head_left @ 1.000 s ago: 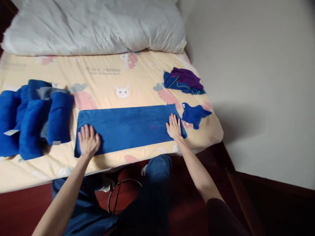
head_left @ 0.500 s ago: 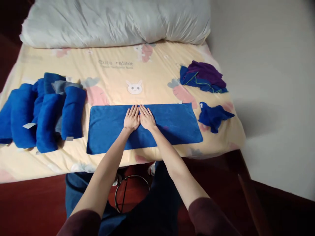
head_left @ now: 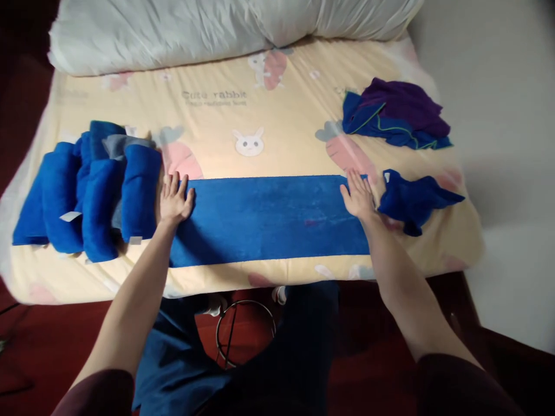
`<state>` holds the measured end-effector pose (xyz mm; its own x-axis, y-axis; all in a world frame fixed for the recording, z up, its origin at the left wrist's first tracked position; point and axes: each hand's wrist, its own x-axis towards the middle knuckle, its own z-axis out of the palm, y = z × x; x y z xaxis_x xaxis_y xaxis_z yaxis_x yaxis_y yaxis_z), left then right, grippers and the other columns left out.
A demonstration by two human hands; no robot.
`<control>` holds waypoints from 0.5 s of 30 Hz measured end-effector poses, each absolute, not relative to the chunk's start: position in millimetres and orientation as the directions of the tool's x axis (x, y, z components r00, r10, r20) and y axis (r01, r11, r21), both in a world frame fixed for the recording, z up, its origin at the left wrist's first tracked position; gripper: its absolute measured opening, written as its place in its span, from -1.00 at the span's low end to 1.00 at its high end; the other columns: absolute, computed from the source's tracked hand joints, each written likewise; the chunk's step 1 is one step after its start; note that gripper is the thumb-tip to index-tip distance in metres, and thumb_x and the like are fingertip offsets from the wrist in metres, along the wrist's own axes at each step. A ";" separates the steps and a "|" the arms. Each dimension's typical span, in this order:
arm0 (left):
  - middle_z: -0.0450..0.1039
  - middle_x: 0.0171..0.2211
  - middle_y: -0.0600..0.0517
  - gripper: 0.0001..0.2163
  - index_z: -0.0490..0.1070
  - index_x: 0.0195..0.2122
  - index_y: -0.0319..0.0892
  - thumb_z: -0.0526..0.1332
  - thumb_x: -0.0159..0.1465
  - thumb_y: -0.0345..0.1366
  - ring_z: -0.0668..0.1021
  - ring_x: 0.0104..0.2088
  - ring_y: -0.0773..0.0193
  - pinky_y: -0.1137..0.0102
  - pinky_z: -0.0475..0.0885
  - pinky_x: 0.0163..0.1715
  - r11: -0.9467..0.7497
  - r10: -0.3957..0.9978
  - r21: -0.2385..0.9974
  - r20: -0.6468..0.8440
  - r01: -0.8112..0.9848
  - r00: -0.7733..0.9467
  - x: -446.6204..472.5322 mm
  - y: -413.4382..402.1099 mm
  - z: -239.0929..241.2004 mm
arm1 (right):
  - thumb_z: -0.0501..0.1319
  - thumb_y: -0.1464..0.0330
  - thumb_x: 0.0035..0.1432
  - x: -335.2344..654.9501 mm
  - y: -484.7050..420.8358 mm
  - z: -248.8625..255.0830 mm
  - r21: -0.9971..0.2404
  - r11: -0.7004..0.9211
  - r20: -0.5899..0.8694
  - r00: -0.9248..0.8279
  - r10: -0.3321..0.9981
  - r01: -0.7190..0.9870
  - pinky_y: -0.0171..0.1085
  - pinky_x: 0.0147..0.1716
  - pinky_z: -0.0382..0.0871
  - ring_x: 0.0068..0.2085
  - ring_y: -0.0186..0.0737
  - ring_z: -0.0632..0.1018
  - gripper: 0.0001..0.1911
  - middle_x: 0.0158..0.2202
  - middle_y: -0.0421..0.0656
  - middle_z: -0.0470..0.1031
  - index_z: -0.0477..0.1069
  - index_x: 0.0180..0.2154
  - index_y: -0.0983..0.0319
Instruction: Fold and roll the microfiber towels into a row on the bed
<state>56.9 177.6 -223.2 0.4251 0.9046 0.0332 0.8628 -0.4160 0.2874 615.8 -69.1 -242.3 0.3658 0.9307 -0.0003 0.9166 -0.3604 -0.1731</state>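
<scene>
A long blue towel (head_left: 269, 216) lies flat, folded into a strip, near the front edge of the bed. My left hand (head_left: 174, 198) rests flat with fingers spread on the strip's far left end, right beside several rolled blue towels (head_left: 93, 193). My right hand (head_left: 358, 195) lies flat with fingers stretched on the strip's far right end. Just right of that hand sits a small crumpled blue cloth (head_left: 414, 199). Neither hand holds anything.
The yellow sheet (head_left: 260, 110) carries rabbit and carrot prints. A white duvet (head_left: 217, 29) is bunched at the back. A purple and blue cloth pile (head_left: 396, 115) lies at the back right. A white wall (head_left: 503, 115) stands right; dark red floor and a wire ring (head_left: 245, 332) are below.
My hands met at the towel's middle half a second ago and have slid apart to its two ends. The view has shifted left and closer.
</scene>
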 end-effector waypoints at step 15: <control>-0.23 0.53 -0.12 -0.36 -0.04 0.50 -0.18 -0.21 0.46 -0.03 -0.14 0.52 0.06 -0.03 -0.16 0.46 -0.474 0.879 0.235 0.080 0.849 0.469 54.6 92.5 -201.5 | -0.21 0.19 0.49 587.3 -149.9 -210.9 -0.132 -0.364 0.006 0.368 0.930 0.922 0.03 0.48 -0.11 0.52 -0.15 -0.05 -0.33 0.53 -0.03 -0.09 -0.10 0.49 0.32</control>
<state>54.6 92.5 -201.5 0.4693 0.8794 0.0803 0.8485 -0.4743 0.2346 587.3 -149.9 -210.9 0.3675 0.9300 0.0056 0.9221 -0.3636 -0.1324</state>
